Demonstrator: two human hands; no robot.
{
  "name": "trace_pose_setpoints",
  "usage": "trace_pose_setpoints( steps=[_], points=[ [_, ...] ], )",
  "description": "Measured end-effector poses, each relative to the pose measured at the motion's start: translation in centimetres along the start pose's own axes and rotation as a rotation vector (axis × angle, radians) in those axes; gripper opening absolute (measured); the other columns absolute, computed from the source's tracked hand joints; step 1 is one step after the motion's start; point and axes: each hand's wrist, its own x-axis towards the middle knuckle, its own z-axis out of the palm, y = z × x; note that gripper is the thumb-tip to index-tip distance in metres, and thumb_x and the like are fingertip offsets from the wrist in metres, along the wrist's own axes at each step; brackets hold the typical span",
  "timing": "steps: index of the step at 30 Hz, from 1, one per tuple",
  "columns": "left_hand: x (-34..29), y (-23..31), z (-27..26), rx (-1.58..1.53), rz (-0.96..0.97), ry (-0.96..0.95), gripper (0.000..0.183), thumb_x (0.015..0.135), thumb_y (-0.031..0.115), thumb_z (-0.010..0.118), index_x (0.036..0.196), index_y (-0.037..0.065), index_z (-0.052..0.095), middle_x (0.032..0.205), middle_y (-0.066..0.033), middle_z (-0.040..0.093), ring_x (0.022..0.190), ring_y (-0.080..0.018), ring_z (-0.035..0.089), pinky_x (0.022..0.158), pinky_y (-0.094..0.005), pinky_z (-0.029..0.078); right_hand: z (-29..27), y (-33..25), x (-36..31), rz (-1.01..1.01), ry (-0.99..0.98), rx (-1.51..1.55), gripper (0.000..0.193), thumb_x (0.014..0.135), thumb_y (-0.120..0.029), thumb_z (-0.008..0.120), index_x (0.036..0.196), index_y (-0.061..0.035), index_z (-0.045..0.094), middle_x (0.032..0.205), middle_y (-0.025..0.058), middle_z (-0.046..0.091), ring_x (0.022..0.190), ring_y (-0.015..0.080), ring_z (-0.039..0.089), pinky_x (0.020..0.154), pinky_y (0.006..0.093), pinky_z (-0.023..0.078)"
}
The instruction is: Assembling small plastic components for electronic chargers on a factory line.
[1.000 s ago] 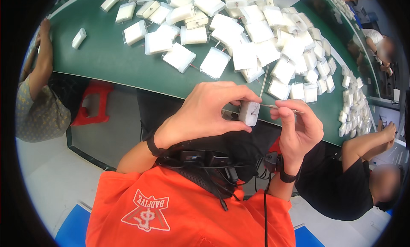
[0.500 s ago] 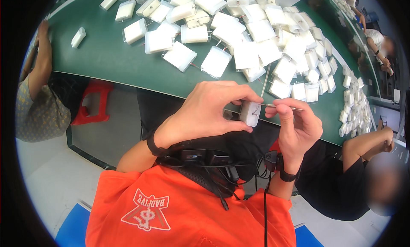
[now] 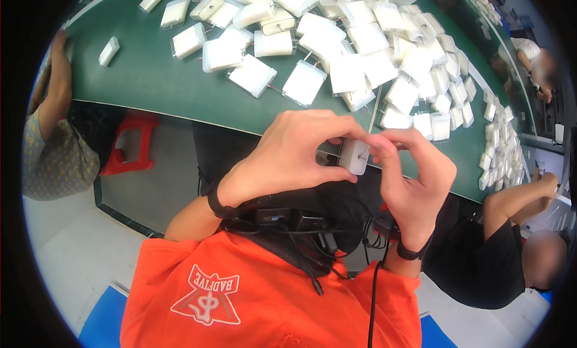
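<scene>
My left hand (image 3: 297, 146) is closed around a small white box-shaped piece (image 3: 354, 158) with a clear casing, gripping it between thumb and fingers above the table's near edge. A short dark wire or pin shows on the end facing right. My right hand (image 3: 416, 176) is bent in a pinch against that end, its fingertips meeting my left fingertips at the top corner. Whatever the right fingers pinch is hidden behind them.
A large heap of similar white pieces (image 3: 348, 71) with thin leads covers the green table (image 3: 150, 71). One piece (image 3: 109, 51) lies apart at left. Co-workers sit on both sides, near a red stool (image 3: 135, 144). A black cable (image 3: 374, 306) hangs over my shirt.
My right hand has come in against the white piece, and its fingers have curled. The thin metal rod seen between them before is now out of sight. My left hand keeps its grip.
</scene>
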Motion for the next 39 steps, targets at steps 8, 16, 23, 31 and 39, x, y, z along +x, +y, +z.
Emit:
trace_pose_setpoints(
  steps=[8,16,23,31,39],
  points=[
    [-0.1,-0.4,0.3,-0.023,0.021,0.015,0.055,0.072,0.011,0.100,0.120,0.000,0.076,0.108,-0.0106,0.080,0.098,-0.0265,0.080,0.093,-0.0368,0.065,-0.8,0.7,3.2,0.560,-0.237,0.425,0.011,0.101,-0.005,0.074,0.093,0.0028,0.073,0.072,0.0091,0.069,0.059,0.0195,0.065,0.062,0.0288,0.054],
    [-0.1,-0.5,0.4,-0.051,0.015,0.025,0.049,0.075,0.012,0.098,0.121,0.007,0.080,0.113,-0.0054,0.082,0.099,-0.0260,0.078,0.088,-0.0351,0.065,-2.5,1.8,-1.6,-0.026,-0.195,0.267,0.012,0.094,-0.003,0.079,0.103,-0.0031,0.072,0.085,0.0078,0.065,0.074,0.0257,0.056,0.067,0.0366,0.048],
    [-0.1,-0.6,0.3,-0.029,0.019,0.032,0.047,0.076,0.014,0.097,0.119,0.006,0.080,0.109,-0.0063,0.081,0.098,-0.0260,0.078,0.087,-0.0347,0.065,-1.5,1.6,-0.1,-0.137,-0.255,0.059,0.022,0.084,0.000,0.087,0.102,-0.0054,0.077,0.078,0.0058,0.063,0.067,0.0223,0.053,0.062,0.0345,0.044],
    [-0.2,-0.4,0.5,-0.116,-0.001,0.051,0.054,0.074,0.013,0.099,0.122,0.005,0.074,0.114,-0.0101,0.080,0.100,-0.0261,0.081,0.092,-0.0362,0.063,-1.0,1.7,1.6,0.187,-0.308,0.168,0.008,0.091,-0.001,0.081,0.098,-0.0028,0.078,0.083,0.0020,0.071,0.064,0.0079,0.041,0.059,0.0277,0.034],
    [-0.3,-0.9,0.3,-0.053,0.041,0.005,0.058,0.078,0.015,0.098,0.130,0.008,0.075,0.122,-0.0072,0.081,0.101,-0.0248,0.081,0.093,-0.0355,0.065,-1.2,2.7,0.4,0.300,-0.157,0.398,0.009,0.108,-0.010,0.067,0.112,-0.0028,0.072,0.078,-0.0062,0.051,0.071,0.0048,0.039,0.065,0.0239,0.034]
  ],
)
